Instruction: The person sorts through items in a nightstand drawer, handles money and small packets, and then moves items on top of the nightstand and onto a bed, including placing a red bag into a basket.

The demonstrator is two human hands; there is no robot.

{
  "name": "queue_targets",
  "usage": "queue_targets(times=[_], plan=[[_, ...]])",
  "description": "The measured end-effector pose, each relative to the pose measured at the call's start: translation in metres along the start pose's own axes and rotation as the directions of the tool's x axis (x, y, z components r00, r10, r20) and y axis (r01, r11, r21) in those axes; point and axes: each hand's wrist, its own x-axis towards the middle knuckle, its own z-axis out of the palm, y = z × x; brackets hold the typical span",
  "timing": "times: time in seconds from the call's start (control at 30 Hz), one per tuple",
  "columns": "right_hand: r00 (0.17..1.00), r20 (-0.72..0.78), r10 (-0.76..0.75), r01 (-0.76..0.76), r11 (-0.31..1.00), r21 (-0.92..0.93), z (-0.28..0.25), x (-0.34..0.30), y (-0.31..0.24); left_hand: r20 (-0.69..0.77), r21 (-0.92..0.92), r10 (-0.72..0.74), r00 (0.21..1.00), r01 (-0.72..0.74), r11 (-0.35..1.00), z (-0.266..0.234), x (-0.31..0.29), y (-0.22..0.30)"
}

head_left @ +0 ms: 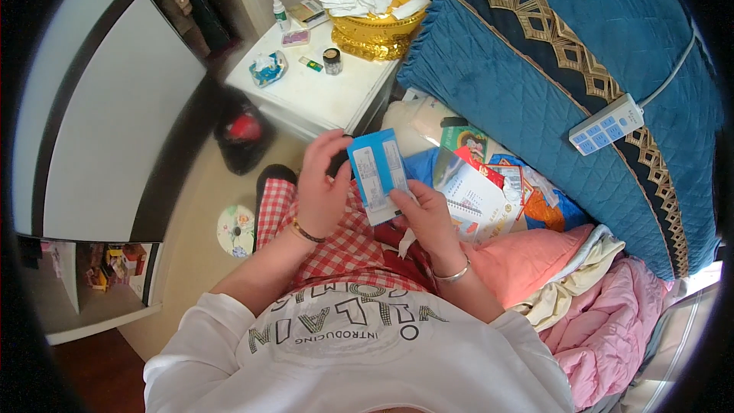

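A flat blue packet (380,172) with white printed panels is held up over my lap, tilted slightly. My right hand (430,218) pinches its lower right edge, the thumb lying on the front face. At the packet's upper left corner is my left hand (323,183), its fingers bent and their tips at or just behind the edge. The left thumb stands apart from those fingers, beside the packet's left side. Below lie red-and-white checked trousers (329,248) on my legs.
On my right, a bed holds a spiral notebook (470,199), pink clothes (612,329) and a blue quilted cover (535,53) with a power strip (608,126). A white bedside table (329,95) carries a gold tissue holder (375,34). A dark bag (245,138) sits on the floor.
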Motion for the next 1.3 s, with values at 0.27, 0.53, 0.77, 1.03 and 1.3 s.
queue_targets(times=[0.27,0.53,0.77,1.03,1.3], plan=[[0.999,-0.030,0.019,-0.019,1.000,-0.024,-0.002,0.005,0.016,0.548,-0.412,-0.446,0.708,0.692,0.593,0.003,-0.017,-0.019],[0.999,0.017,0.043,-0.039,0.979,-0.200,-0.005,0.004,0.026,0.540,-0.406,-0.646,0.540,0.839,0.361,0.006,-0.020,-0.031],[0.987,-0.040,0.156,-0.153,0.986,0.068,-0.012,0.023,0.045,0.638,-0.237,-0.593,0.492,0.858,0.456,0.014,-0.018,-0.062],[0.938,-0.085,0.336,-0.299,0.909,0.291,-0.043,0.041,0.060,0.321,0.460,-0.316,0.893,0.145,0.876,0.025,0.070,-0.170],[0.912,-0.172,0.372,-0.319,0.908,0.271,-0.065,0.043,0.078,0.386,0.829,-0.273,0.882,-0.201,0.521,0.064,0.104,-0.215]])
